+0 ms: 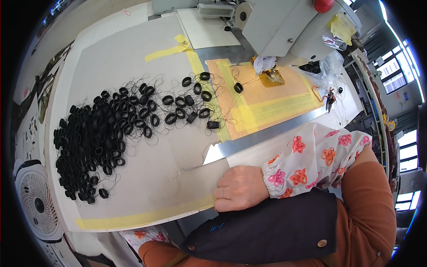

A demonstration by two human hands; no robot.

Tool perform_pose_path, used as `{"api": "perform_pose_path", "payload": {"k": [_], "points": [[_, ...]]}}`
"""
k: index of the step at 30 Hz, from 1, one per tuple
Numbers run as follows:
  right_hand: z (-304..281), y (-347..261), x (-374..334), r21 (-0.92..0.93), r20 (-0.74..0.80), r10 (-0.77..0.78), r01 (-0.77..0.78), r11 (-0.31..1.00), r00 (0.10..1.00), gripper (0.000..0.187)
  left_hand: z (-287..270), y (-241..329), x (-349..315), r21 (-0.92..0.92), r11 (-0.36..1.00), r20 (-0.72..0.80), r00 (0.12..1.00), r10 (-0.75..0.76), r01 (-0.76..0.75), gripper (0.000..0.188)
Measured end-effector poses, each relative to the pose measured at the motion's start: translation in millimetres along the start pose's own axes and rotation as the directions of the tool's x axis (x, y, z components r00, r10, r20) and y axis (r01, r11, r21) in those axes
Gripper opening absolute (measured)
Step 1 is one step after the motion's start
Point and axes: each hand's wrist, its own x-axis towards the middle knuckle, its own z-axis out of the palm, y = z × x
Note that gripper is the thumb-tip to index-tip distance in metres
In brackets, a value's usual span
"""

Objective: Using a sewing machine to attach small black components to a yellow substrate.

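My right hand (240, 189), with a ring on one finger, rests closed at the near edge of the table. Its fingers curl under, hiding whatever they may hold. A floral sleeve cover (307, 162) runs up that forearm. Of my left arm only a bit of floral cuff (144, 233) shows below the table edge; the hand itself is out of sight. A big heap of small black fabric-like loops (95, 140) with loose threads lies on the left of the table. One black loop (239, 87) sits apart, its threads trailing toward the sewing machine's needle area (270, 76).
The sewing machine's grey head (298, 26) stands at the back right. Yellow tape (247, 115) holds an orange-tan sheet (289, 99) on the machine bed. Dark thread scraps (330, 99) and a clear plastic bag (331, 69) lie at right. A white fan (39, 202) is at far left.
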Motion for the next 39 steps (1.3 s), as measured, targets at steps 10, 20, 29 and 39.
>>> {"api": "perform_pose_path", "payload": {"k": [10,20,29,39], "points": [[1,1,1,0.012,-0.016,0.000,0.000,1.000,1.000,0.012,-16,-28,-51,-0.051,0.985,0.036,0.985,-0.166,0.168,0.023],[4,1,-5,-0.005,0.004,0.007,-0.007,1.000,1.000,0.014,-57,-1,-46,-0.053,0.978,0.047,0.979,-0.199,0.202,0.022],[4,4,-12,0.086,-0.127,0.066,-0.056,0.995,0.990,0.017,-86,193,-69,-0.035,0.984,0.481,0.866,-0.134,0.172,0.014],[-167,33,-228,-0.324,-0.330,0.430,-0.529,0.784,0.840,0.028,-157,430,-61,-0.291,0.954,0.501,0.838,0.215,-0.071,0.013]]}}
